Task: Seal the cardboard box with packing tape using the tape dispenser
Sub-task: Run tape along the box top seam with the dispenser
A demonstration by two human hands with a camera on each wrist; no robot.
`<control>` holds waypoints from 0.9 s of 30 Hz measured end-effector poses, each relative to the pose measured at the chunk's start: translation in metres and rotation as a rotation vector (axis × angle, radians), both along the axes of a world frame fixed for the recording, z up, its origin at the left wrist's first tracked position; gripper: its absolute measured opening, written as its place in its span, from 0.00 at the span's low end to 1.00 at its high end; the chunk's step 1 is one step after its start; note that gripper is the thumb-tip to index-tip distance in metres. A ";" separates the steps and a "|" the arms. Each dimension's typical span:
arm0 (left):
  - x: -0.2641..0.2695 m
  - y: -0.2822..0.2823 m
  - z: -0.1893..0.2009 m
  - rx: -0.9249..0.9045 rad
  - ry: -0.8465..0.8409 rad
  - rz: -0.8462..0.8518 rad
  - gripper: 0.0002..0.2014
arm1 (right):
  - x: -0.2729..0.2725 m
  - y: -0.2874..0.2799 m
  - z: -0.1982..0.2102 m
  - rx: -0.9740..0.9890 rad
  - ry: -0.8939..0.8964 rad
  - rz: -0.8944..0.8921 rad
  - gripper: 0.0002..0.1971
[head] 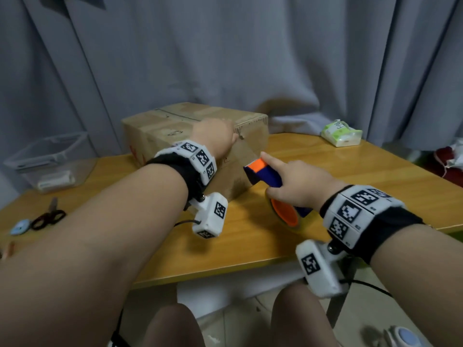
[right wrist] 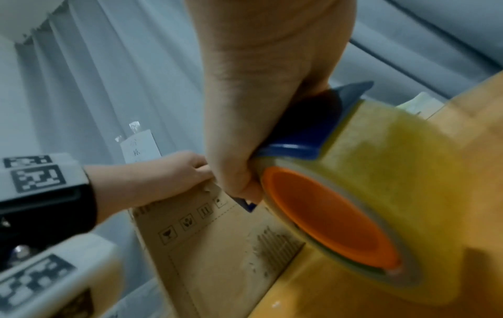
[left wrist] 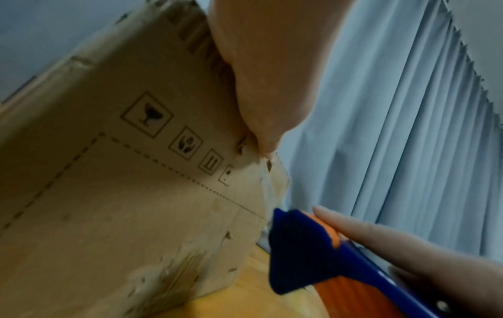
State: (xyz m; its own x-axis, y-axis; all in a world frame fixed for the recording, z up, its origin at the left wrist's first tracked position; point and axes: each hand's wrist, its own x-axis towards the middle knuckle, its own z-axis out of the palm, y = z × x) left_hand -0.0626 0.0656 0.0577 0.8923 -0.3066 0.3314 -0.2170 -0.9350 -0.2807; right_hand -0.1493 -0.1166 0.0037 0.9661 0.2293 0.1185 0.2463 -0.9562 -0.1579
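Note:
A closed cardboard box (head: 175, 126) (left wrist: 122, 193) (right wrist: 217, 247) stands at the back of the wooden table (head: 338, 166). My left hand (head: 215, 136) (left wrist: 269, 64) (right wrist: 168, 176) grips its top edge near the front right corner, the thumb pressing the end of a clear tape strip (head: 248, 149) (left wrist: 269, 187) to the side face. The strip runs down to a blue and orange tape dispenser (head: 263, 174) (left wrist: 304, 247) (right wrist: 299, 133). My right hand (head: 300, 186) (right wrist: 258, 86) holds the dispenser beside the box, index finger stretched along its top. The tape roll (head: 285, 214) (right wrist: 381, 182) hangs just above the table.
A clear plastic bin (head: 50, 161) stands off the table's left end. Scissors (head: 48, 217) and a small blue round object (head: 20, 226) lie at the left edge. A tissue pack (head: 342, 134) sits at the back right. Grey curtain (head: 250, 58) hangs right behind the box.

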 end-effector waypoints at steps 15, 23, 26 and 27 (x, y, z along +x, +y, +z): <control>-0.017 0.042 -0.018 0.088 -0.138 0.006 0.26 | 0.004 0.042 -0.006 -0.015 0.039 0.094 0.41; -0.011 0.044 -0.019 0.042 -0.175 -0.004 0.29 | 0.000 0.053 0.005 0.054 0.123 0.070 0.41; -0.009 0.044 -0.020 0.027 -0.182 -0.010 0.28 | -0.011 0.043 0.008 0.030 0.099 0.055 0.41; -0.009 0.045 -0.020 0.028 -0.185 -0.012 0.28 | -0.015 0.039 0.007 0.030 0.082 0.051 0.41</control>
State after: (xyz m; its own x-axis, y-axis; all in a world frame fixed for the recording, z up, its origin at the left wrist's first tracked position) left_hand -0.0716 0.1104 0.0375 0.8129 -0.3284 0.4809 -0.1703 -0.9237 -0.3431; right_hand -0.1639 -0.0779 0.0106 0.9599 0.2764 0.0467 0.2799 -0.9373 -0.2077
